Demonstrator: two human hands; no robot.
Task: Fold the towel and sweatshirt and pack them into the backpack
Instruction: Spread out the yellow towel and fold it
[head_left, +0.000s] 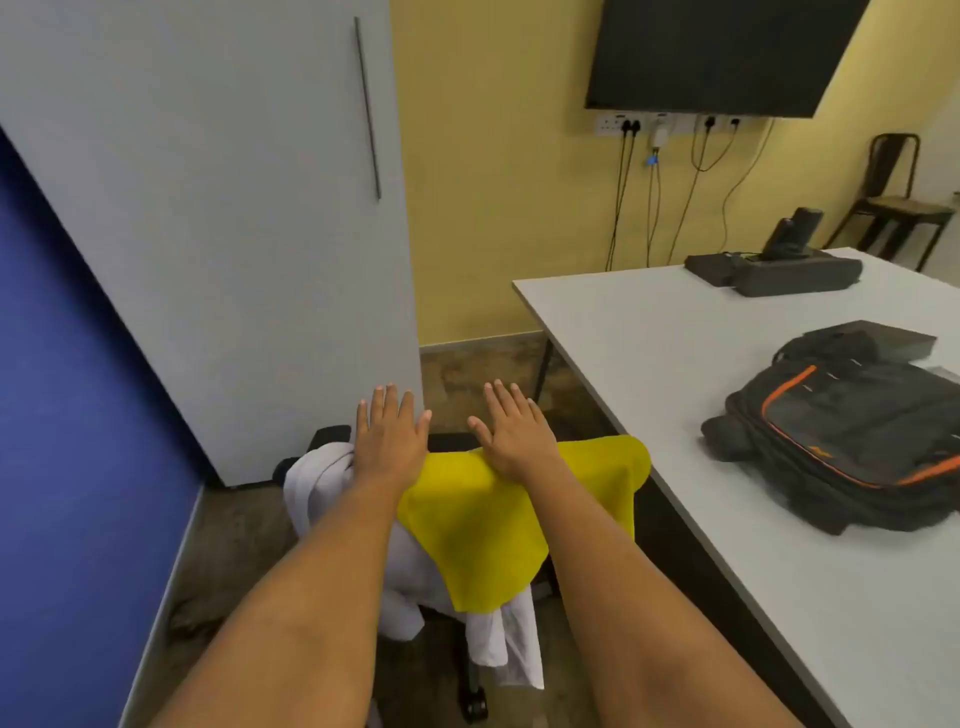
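Observation:
A yellow towel (483, 530) hangs over the back of a black office chair (332, 434), on top of a white sweatshirt (317, 483) draped beneath it. My left hand (387, 434) stretches out flat with straight fingers above the sweatshirt's left part. My right hand (514, 431) is held flat too, above the towel's upper edge; whether either hand touches the cloth I cannot tell. A dark grey backpack (852, 441) with orange trim lies flat on the white table (675, 353) to the right, zipped shut as far as I can see.
A grey cabinet (208, 208) stands behind the chair, with a blue wall at left. On the table lie a flat black box (904, 340) behind the backpack and black devices (779, 267) at the far end. A dark screen and cables hang on the yellow wall; a chair stands far right.

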